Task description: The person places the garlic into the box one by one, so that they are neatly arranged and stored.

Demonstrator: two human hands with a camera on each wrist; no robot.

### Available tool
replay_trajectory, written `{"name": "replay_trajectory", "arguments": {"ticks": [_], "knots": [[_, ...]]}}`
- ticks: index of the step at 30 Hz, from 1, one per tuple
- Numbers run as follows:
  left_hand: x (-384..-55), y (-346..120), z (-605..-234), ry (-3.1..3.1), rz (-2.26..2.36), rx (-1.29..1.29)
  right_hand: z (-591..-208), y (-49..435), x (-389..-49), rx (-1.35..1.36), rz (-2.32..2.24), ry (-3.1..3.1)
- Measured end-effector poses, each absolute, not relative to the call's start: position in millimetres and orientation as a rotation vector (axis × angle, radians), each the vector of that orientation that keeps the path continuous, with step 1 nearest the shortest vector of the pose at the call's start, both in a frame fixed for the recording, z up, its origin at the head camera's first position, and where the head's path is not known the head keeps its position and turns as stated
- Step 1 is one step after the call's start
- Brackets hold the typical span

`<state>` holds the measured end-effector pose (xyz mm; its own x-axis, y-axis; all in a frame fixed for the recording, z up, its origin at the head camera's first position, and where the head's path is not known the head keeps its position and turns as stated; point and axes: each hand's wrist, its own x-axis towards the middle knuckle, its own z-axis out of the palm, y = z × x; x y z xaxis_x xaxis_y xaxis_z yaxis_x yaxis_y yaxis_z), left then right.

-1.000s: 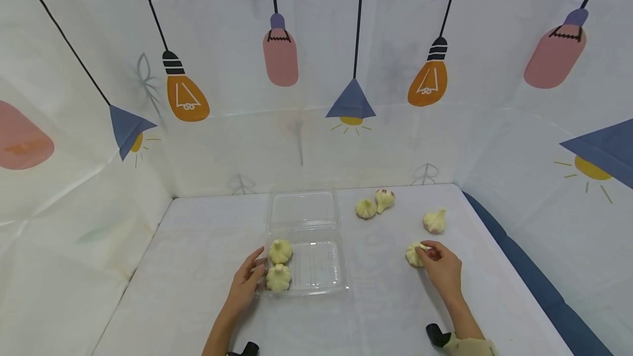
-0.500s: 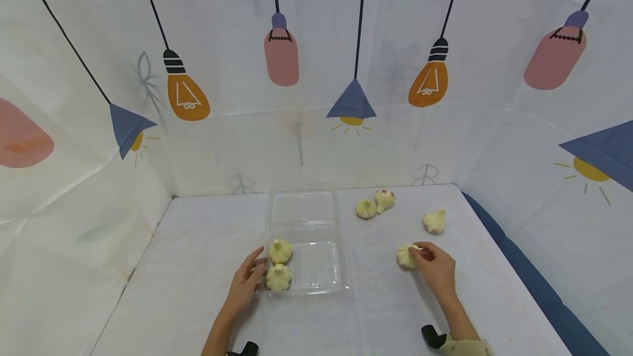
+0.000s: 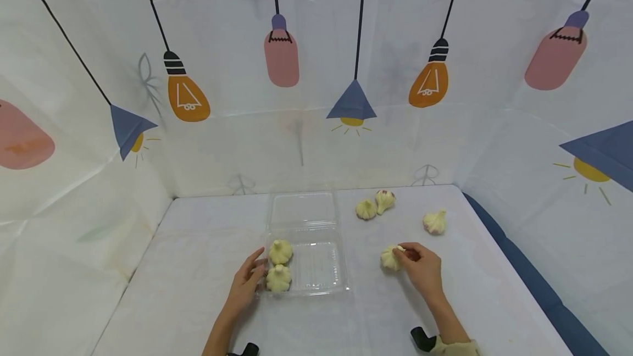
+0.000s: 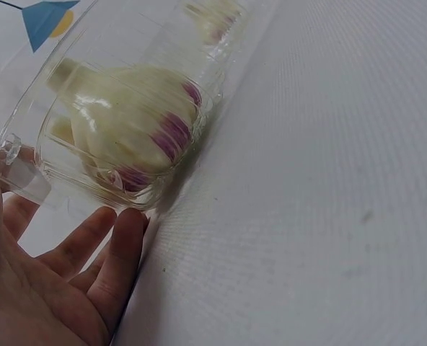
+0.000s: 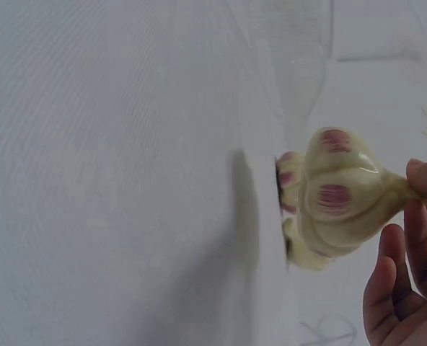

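My right hand (image 3: 422,271) pinches a garlic bulb (image 3: 390,257) by its stem, thumb against fingers. In the right wrist view this garlic bulb (image 5: 343,194) has purple patches and hangs above the white tabletop, its shadow beside it. My left hand (image 3: 244,284) rests at the left side of a clear plastic box (image 3: 318,268). The left wrist view has those fingers (image 4: 123,249) nearly straight, touching the box's outside near its bottom edge. Inside the box, along its left side, sit a front garlic bulb (image 3: 279,278) and a rear garlic bulb (image 3: 280,251).
The box's hinged lid (image 3: 304,207) lies open toward the back wall. Beyond it on the right are a pale garlic bulb (image 3: 366,209), a purple-marked garlic bulb (image 3: 384,200) and another garlic bulb (image 3: 435,222). A lamp-printed white sheet (image 3: 316,147) encloses the white table (image 3: 207,246).
My right hand has carried the pinched garlic bulb leftward, closer to the box. My left hand, the box and the other bulbs have stayed in place.
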<state>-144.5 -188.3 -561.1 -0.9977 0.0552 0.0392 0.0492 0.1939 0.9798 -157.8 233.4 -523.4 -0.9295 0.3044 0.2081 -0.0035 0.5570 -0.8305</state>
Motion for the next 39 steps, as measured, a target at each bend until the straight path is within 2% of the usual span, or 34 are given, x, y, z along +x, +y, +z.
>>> {"name": "replay_trajectory", "arguments": {"ticks": [39], "knots": [[-146.9,-186.5,-561.6,2.409,2.013,0.119,-489.2,143.3,-167.6,0.086,1.637,-2.314]]}}
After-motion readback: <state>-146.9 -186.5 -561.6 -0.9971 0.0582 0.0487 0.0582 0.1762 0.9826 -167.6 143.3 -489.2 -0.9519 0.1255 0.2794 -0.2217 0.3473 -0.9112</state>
